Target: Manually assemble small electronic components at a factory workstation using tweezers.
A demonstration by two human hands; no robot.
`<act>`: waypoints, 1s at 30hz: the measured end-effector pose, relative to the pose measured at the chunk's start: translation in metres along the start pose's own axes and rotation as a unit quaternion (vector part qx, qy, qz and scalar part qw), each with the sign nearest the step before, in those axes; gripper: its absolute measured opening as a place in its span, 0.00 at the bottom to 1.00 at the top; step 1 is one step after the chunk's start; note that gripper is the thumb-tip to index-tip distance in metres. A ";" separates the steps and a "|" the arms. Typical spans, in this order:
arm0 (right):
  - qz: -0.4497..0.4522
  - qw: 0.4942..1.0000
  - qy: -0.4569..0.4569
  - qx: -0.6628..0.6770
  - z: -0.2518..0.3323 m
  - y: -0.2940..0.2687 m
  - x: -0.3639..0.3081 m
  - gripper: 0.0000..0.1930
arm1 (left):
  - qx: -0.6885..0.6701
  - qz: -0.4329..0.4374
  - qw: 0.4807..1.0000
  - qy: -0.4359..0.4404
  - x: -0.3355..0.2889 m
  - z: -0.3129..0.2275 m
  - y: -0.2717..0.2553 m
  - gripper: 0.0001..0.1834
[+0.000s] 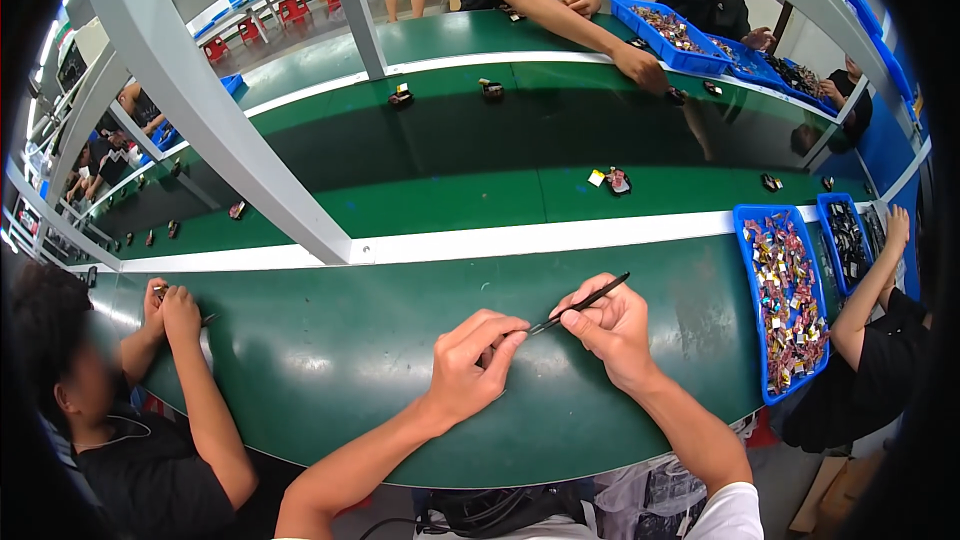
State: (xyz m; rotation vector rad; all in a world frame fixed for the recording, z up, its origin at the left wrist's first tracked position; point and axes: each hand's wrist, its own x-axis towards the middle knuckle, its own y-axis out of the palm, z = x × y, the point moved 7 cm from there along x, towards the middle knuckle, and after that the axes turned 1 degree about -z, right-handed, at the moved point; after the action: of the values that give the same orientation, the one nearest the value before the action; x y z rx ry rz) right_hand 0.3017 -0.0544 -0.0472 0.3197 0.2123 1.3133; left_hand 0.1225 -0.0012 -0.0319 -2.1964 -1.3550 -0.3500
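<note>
My right hand [612, 330] is closed around a slim pair of black tweezers [598, 296], its back end pointing up and to the right. The tips reach left to the fingertips of my left hand [472, 365], which is pinched closed just above the green work surface [350, 360]. Something small and dark shows between the left thumb and fingers, mostly hidden by them, and I cannot make out what it is.
On the right stand a blue tray [822, 380] full of small coloured parts and a blue bin [826, 200] of black parts. Beyond a white rail [520, 230], a green conveyor belt [480, 202] carries small assemblies [618, 181]. A grey post [230, 110] rises left; co-workers sit around.
</note>
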 end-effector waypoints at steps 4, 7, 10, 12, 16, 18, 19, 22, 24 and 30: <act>0.011 0.999 -0.032 -0.021 0.000 0.001 0.000 0.10 | 0.000 0.012 1.000 0.006 0.003 -0.012 0.001 0.08; 0.014 0.998 -0.042 -0.038 0.000 0.001 -0.001 0.09 | 0.003 0.016 0.999 0.031 0.002 -0.012 0.002 0.07; 0.018 0.998 -0.039 -0.041 -0.002 0.006 -0.001 0.09 | 0.012 0.008 0.998 0.053 0.000 -0.007 0.001 0.06; 0.014 0.998 -0.040 -0.038 -0.002 0.006 -0.001 0.08 | 0.011 0.004 0.998 0.061 0.000 -0.007 0.002 0.06; 0.013 0.998 -0.036 -0.055 -0.005 0.002 -0.001 0.08 | 0.023 0.006 0.998 0.054 0.001 -0.009 0.003 0.05; 0.013 0.998 -0.036 -0.060 -0.006 0.002 -0.001 0.08 | 0.025 0.006 0.998 0.052 0.001 -0.010 0.003 0.05; 0.013 0.997 -0.037 -0.060 -0.005 0.002 -0.001 0.08 | 0.029 0.008 0.998 0.050 0.001 -0.011 0.003 0.05; 0.011 0.997 -0.037 -0.064 -0.005 0.002 -0.001 0.08 | 0.034 0.010 0.998 0.048 0.001 -0.012 0.003 0.05; 0.011 0.997 -0.036 -0.067 -0.005 0.003 -0.001 0.08 | 0.036 0.009 0.998 0.048 0.001 -0.011 0.002 0.05; -0.004 0.997 -0.036 -0.063 -0.006 0.002 -0.001 0.09 | 0.033 0.006 0.998 0.045 0.001 -0.010 0.002 0.04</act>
State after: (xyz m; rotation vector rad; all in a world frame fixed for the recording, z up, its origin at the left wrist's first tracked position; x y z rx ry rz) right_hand 0.2972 -0.0540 -0.0523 0.2594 0.0694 1.2983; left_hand 0.1250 -0.0065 -0.0235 -2.1088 -1.2871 -0.3891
